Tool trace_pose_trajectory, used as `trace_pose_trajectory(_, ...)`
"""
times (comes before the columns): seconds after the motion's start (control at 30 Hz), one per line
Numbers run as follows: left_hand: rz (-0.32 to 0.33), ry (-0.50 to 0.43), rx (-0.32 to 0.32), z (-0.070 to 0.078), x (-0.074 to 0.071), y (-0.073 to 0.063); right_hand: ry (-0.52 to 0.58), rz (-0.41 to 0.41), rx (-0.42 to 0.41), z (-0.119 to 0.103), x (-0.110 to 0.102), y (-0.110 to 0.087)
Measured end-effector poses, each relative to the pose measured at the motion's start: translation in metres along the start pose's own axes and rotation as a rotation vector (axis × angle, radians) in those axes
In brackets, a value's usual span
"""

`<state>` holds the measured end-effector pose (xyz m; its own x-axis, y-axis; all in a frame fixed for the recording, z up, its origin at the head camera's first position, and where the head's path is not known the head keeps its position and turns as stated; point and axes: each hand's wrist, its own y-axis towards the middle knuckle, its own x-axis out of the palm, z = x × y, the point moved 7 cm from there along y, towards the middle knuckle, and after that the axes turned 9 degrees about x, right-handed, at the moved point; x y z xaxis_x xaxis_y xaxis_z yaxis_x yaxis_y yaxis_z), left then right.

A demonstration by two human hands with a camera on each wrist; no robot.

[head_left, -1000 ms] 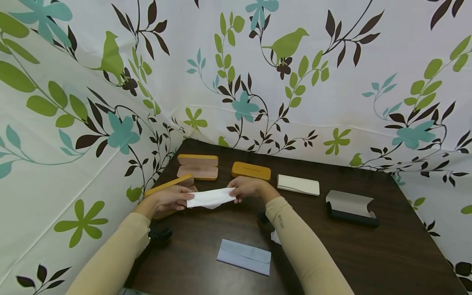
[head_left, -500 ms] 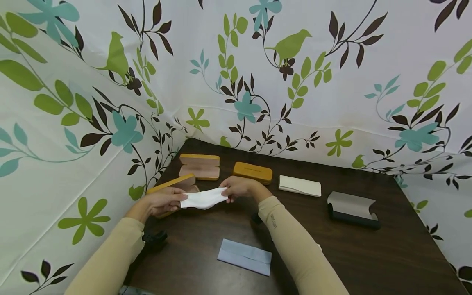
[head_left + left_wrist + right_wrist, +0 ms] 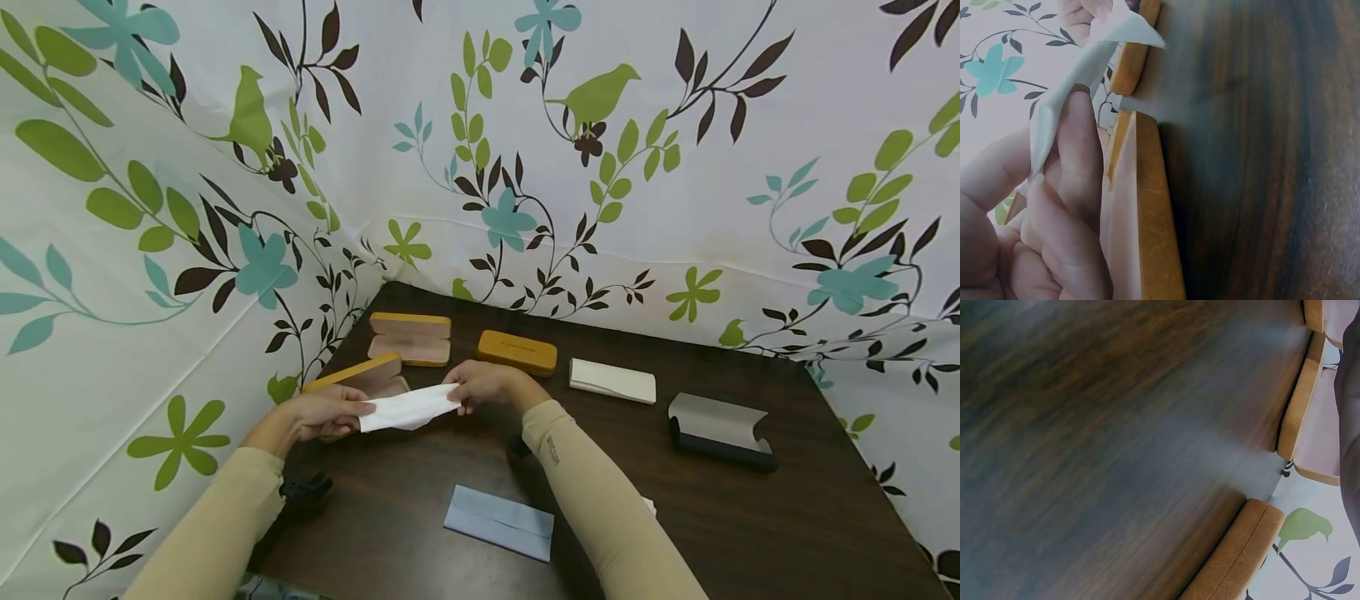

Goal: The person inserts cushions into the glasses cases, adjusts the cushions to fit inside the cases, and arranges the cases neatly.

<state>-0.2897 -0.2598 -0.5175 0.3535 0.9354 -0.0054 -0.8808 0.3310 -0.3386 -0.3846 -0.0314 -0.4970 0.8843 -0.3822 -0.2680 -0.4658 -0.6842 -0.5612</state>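
A folded white cloth [image 3: 411, 407] is stretched between both hands above the table. My left hand [image 3: 322, 412] pinches its left end between thumb and fingers. In the left wrist view the cloth [image 3: 1054, 115] appears edge-on, bent over at its far end. My right hand [image 3: 483, 385] pinches the opposite end. An open yellow glasses case [image 3: 367, 379] with a pink lining lies just behind the left hand, which hides part of it. Only a dark edge of the right hand [image 3: 1350, 425] shows in the right wrist view; its fingertips are out of sight there.
Behind are another open yellow glasses case [image 3: 410, 348] and a closed yellow one [image 3: 517, 352]. To the right lie a cream folded pouch [image 3: 612, 381] and a dark case with grey lining [image 3: 716, 425]. A light blue flap pouch [image 3: 500, 522] lies in front, near the right forearm.
Both hands have shifted a little to the left with the white cloth between them. The cloth sagged slightly, then straightened. The head view has turned slightly left.
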Motion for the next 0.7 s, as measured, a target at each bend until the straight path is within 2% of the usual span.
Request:
trace_pose_trajectory(0.43,0.011,0.066,0.045,0.004,0.003,-0.009,-0.015,-0.001,-0.027,-0.005,0.004,0.005)
trace_pose_trajectory(0.7,0.036,0.009,0.056,-0.001,-0.005,-0.015,-0.013,0.011,-0.035,-0.012,0.01,0.01)
